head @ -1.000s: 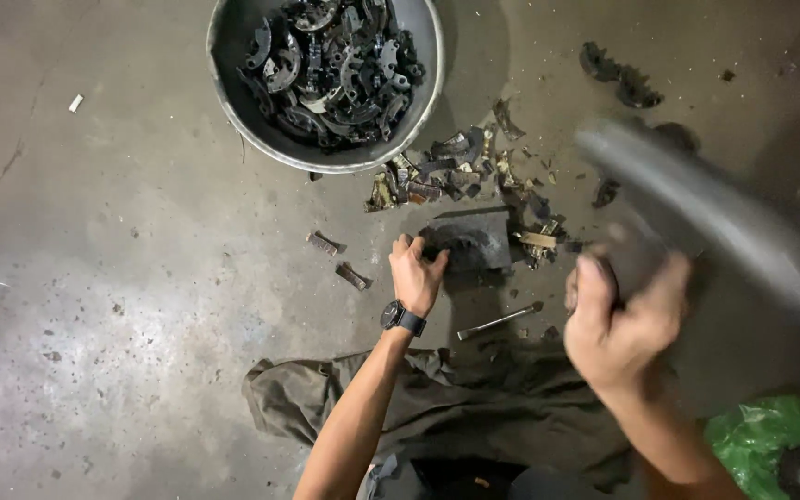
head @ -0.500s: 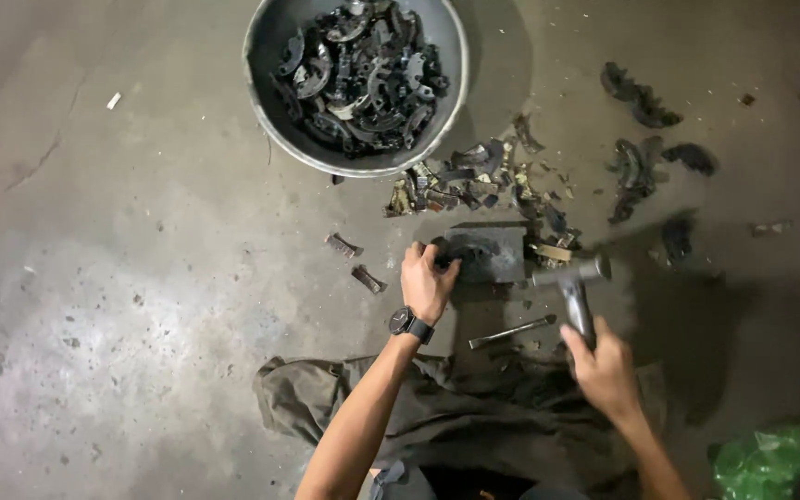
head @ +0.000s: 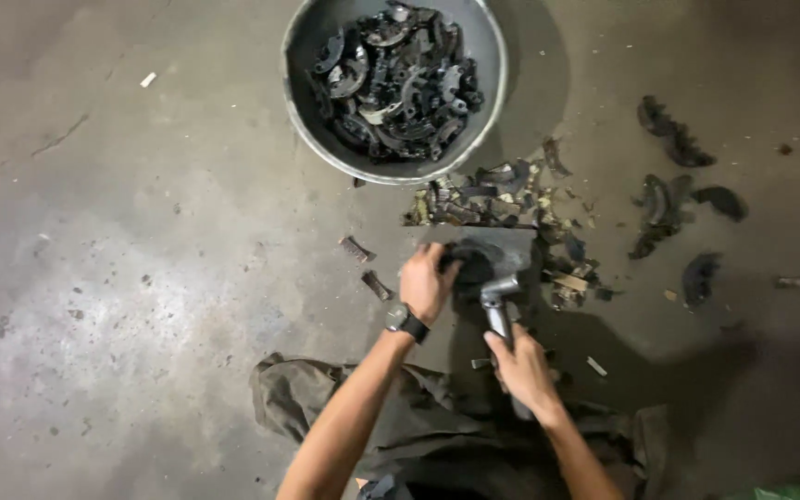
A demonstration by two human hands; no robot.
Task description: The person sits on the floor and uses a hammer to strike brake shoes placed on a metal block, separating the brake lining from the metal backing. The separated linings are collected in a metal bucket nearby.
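Metal block (head: 502, 250): on concrete floor, dark curved part (head: 468, 264) lying on it.
Left hand (head: 426, 285): clamped over that part.
Right hand (head: 522, 370): fist around hammer (head: 497, 306), head down on block.
Progress: basin (head: 326, 37) full, few broken pieces (head: 483, 194) beside block; most left, likely.

Showing rough, matt grey concrete floor (head: 141, 278), stained and scuffed pale toward the left edge. Gleaming dully: round grey metal tub (head: 488, 111), smooth-walled, holding dark, grimy curved metal parts (head: 391, 83). Looking smooth and worn: grey metal hammer (head: 499, 306). Lying flat and matt: grey metal block (head: 511, 248). Crumpling at the bottom edge: olive-drab cloth (head: 437, 435), soft and matt.
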